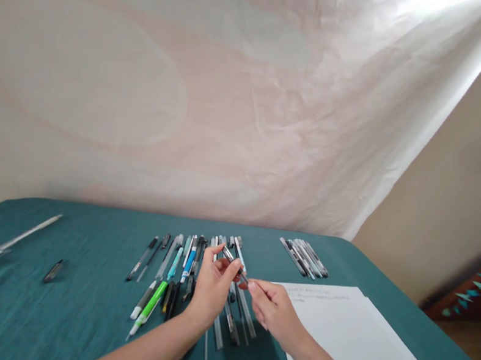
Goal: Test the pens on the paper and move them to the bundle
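While the left hand (210, 286) pinches a pen (228, 255) along its barrel, the right hand (275, 311) grips the lower right end, fingertips closed. Pen is above the spread pens (150, 307), between both hands; long axis slants down from left to right, right hand nearer the paper (360, 344).

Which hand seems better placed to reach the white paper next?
Probably the right hand: it is at the lower end of the pen, nearer the paper; the left hand, higher on the pen, is farther away.
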The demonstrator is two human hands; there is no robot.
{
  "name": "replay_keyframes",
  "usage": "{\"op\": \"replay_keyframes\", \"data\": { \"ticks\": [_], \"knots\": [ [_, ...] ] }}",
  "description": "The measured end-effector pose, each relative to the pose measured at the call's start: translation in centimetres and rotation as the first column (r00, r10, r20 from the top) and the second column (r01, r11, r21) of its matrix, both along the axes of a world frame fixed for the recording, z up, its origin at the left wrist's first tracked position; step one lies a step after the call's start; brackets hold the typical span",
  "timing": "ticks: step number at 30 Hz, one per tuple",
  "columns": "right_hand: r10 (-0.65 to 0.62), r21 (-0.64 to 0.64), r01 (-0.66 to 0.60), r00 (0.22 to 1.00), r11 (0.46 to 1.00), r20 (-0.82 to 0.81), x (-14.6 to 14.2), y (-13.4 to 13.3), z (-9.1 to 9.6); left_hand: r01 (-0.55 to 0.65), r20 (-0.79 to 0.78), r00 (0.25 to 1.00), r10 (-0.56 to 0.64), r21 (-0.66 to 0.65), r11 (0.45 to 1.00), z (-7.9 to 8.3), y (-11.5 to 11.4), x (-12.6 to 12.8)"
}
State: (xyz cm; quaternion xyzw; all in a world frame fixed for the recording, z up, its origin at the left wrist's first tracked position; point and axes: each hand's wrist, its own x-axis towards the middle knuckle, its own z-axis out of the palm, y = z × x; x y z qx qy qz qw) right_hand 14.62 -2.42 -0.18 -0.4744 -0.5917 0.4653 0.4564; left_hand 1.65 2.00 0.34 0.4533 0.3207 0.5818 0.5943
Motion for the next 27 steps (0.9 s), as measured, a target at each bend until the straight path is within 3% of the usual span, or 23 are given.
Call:
{"op": "replay_keyframes", "data": {
  "ticks": [6, 10, 13, 17, 20, 21, 23, 25, 27],
  "knots": [
    [0.082, -0.163, -0.096, 0.992, 0.982, -0.095, 0.6, 0.2, 1.2, -0.045, -0.037, 0.998, 0.046, 0.019, 0.999, 0.2, 0.3, -0.1],
    [0.103, -0.182, -0.104, 0.995, 0.978, -0.013, 1.3, 0.5, 1.1, -0.089, -0.038, 0.995, 0.091, 0.035, 0.995, -0.2, 0.9, -0.5],
    [0.021, -0.090, -0.008, 0.989, 0.996, 0.143, 1.9, 0.8, 0.9, -0.101, -0.022, 0.995, 0.101, 0.016, 0.995, -0.6, 1.3, -0.6],
    [-0.118, 0.160, 0.058, 0.913, 0.985, 0.391, 3.5, 1.7, 0.9, -0.023, -0.044, 0.999, 0.024, 0.023, 0.999, -1.3, 1.4, -0.4],
    [-0.237, 0.222, 0.144, 0.844, 0.964, 0.480, 6.8, 3.3, 0.4, 0.045, -0.195, 0.980, -0.030, 0.072, 0.996, -1.9, 1.2, -0.3],
    [-0.299, 0.241, 0.199, 0.799, 0.950, 0.521, 8.3, 3.9, 0.1, 0.072, -0.294, 0.955, -0.038, 0.105, 0.992, -2.0, 1.0, -0.3],
    [-0.478, 0.304, 0.371, 0.619, 0.878, 0.623, 11.9, 4.9, -0.7, 0.157, -0.531, 0.847, -0.023, 0.208, 0.965, -2.0, 0.5, -0.6],
    [-0.545, 0.326, 0.452, 0.539, 0.830, 0.642, 15.5, 5.5, -1.5, 0.289, -0.711, 0.701, 0.053, 0.351, 0.890, -1.8, -0.2, -0.8],
    [-0.609, 0.353, 0.530, 0.454, 0.771, 0.650, 18.7, 5.7, -2.4, 0.376, -0.789, 0.594, 0.160, 0.448, 0.811, -1.6, -1.0, -1.0]
  ]
}}
